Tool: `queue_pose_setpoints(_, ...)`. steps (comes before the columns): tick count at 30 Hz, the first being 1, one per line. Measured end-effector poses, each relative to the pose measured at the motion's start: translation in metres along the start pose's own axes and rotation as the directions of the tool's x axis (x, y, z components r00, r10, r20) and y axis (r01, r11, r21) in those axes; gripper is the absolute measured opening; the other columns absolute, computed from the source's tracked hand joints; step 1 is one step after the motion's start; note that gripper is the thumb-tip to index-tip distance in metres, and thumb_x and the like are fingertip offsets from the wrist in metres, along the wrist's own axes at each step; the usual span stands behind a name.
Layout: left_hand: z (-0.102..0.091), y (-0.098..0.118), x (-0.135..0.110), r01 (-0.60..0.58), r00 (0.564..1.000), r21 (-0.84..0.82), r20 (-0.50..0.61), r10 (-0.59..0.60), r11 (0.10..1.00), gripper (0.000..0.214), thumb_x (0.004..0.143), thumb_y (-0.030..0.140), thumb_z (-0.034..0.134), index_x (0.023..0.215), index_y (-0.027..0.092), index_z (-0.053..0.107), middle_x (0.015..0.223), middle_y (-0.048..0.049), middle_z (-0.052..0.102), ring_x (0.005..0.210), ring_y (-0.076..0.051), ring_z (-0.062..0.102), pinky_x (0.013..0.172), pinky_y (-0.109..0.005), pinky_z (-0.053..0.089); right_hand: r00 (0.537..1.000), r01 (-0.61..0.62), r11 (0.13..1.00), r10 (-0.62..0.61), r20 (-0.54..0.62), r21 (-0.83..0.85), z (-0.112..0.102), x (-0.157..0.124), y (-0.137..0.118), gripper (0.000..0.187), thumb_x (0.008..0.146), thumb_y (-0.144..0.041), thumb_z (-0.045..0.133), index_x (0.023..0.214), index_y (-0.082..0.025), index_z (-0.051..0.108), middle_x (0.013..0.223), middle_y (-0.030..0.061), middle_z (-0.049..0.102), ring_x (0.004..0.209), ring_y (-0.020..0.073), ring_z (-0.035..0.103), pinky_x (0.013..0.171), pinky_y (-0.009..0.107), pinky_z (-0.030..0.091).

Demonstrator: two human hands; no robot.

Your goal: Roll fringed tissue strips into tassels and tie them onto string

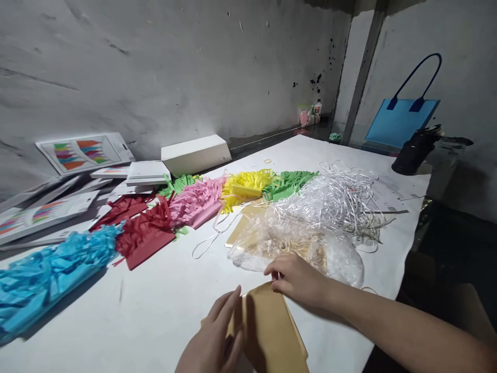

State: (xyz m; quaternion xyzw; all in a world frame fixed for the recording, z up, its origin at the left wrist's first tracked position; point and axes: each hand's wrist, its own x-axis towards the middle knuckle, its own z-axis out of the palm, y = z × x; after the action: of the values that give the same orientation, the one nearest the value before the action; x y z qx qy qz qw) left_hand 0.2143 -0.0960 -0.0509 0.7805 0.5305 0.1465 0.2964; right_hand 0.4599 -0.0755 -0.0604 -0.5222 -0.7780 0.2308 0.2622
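Several layers of gold-brown paper (269, 324) lie at the front of the white-covered table, with uneven edges at the right. My left hand (212, 334) is closed over the paper's left side, its thumb hidden in part behind shadow and fingers. At the far edge, my right hand (297, 280) pinches the same paper between thumb and fingers. Just beyond that hand lies a crumpled clear plastic bag (256, 243) with gold-coloured pieces inside. A tangled heap of white string (326, 197) rests against the bag.
Fringed tissue-paper bundles in blue (58, 269), red (145, 233), pink (198, 202), yellow (248, 186) and green (291, 184) cross the table (147, 316). Flat printed packages (50, 212) and a white box (196, 154) stand behind. A blue bag (404, 122) and black object (415, 150) sit far right.
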Motion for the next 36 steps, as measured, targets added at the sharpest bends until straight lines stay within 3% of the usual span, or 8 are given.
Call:
queue_pose_setpoints(3,0.002,0.011,0.027,0.031,0.984,0.162,0.167,-0.058,0.986,0.050,0.095,0.037,0.029,0.124,0.017,0.064,0.116,-0.0135,0.068,0.095,-0.024,0.071,0.084,-0.036,0.052,0.999,0.021,1.000,-0.021,-0.028,0.010,0.005,-0.005,-0.001,0.017,0.081,-0.011,0.082,0.095,-0.017,0.076,0.087,0.0012,0.075,0.086,0.0166,0.067,0.084,0.027,0.045)
queue_pose_setpoints(7,0.003,0.016,0.038,0.055,0.978,0.228,0.184,-0.098,0.972,0.037,0.094,0.031,0.029,0.085,0.022,0.064,0.096,-0.0080,0.066,0.084,-0.022,0.067,0.079,-0.036,0.047,0.996,0.078,0.997,-0.079,-0.044,-0.023,0.015,-0.006,0.005,0.006,0.084,-0.016,0.081,0.087,-0.019,0.078,0.085,0.0011,0.074,0.086,0.0172,0.068,0.085,0.031,0.042)
queue_pose_setpoints(23,0.008,0.017,0.033,0.069,0.993,0.166,0.084,-0.083,0.984,0.029,0.092,0.028,0.037,0.074,0.022,0.059,0.082,-0.0046,0.065,0.074,-0.020,0.063,0.071,-0.032,0.044,0.889,0.430,0.835,-0.459,-0.003,-0.343,0.022,-0.007,0.007,0.020,0.096,-0.013,0.054,0.078,-0.016,0.063,0.085,0.0058,0.066,0.080,0.0191,0.053,0.080,0.037,0.035)
queue_pose_setpoints(26,0.006,0.012,0.032,0.064,0.997,0.136,0.031,-0.069,0.989,0.030,0.092,0.029,0.039,0.076,0.022,0.062,0.083,-0.0056,0.067,0.075,-0.020,0.065,0.071,-0.032,0.046,0.883,0.438,0.897,-0.440,-0.163,-0.052,0.006,-0.009,-0.001,0.014,0.096,-0.020,0.055,0.084,-0.019,0.063,0.089,0.0056,0.067,0.086,0.0196,0.058,0.086,0.037,0.040)
queue_pose_setpoints(28,-0.001,0.011,0.031,0.067,0.997,0.103,-0.029,-0.065,0.992,0.029,0.092,0.034,0.041,0.092,0.020,0.067,0.098,-0.0091,0.070,0.082,-0.022,0.067,0.076,-0.034,0.049,0.906,0.370,0.900,-0.293,-0.306,0.232,-0.011,-0.015,-0.011,0.013,0.095,-0.025,0.057,0.083,-0.020,0.062,0.088,0.0051,0.066,0.087,0.0194,0.060,0.085,0.036,0.044)
queue_pose_setpoints(30,-0.015,0.013,0.027,0.076,0.993,0.068,-0.091,-0.069,0.995,0.034,0.092,0.042,0.043,0.104,0.020,0.067,0.109,-0.0101,0.071,0.083,-0.022,0.068,0.078,-0.035,0.050,0.940,0.264,0.850,-0.120,-0.319,0.457,-0.030,-0.024,-0.027,0.016,0.094,-0.031,0.061,0.082,-0.020,0.062,0.085,0.0040,0.064,0.083,0.0183,0.060,0.080,0.033,0.046)
queue_pose_setpoints(33,-0.045,0.028,0.009,0.091,0.985,0.018,-0.152,-0.087,0.996,0.038,0.092,0.053,0.045,0.093,0.024,0.069,0.087,-0.0032,0.074,0.073,-0.021,0.065,0.072,-0.032,0.049,0.994,0.094,0.644,-0.022,-0.105,0.759,-0.047,-0.046,-0.065,0.024,0.086,-0.040,0.074,0.081,-0.019,0.065,0.080,0.0026,0.064,0.078,0.0163,0.058,0.074,0.029,0.047)
queue_pose_setpoints(36,-0.070,0.050,-0.020,0.103,0.960,-0.081,-0.254,-0.121,0.991,0.040,0.089,0.059,0.048,0.088,0.025,0.069,0.072,0.0008,0.070,0.072,-0.020,0.062,0.068,-0.028,0.045,0.979,-0.178,0.429,-0.010,0.202,0.886,-0.047,-0.067,-0.108,0.031,0.073,-0.041,0.086,0.075,-0.017,0.066,0.069,0.0001,0.062,0.062,0.0128,0.056,0.059,0.024,0.044)
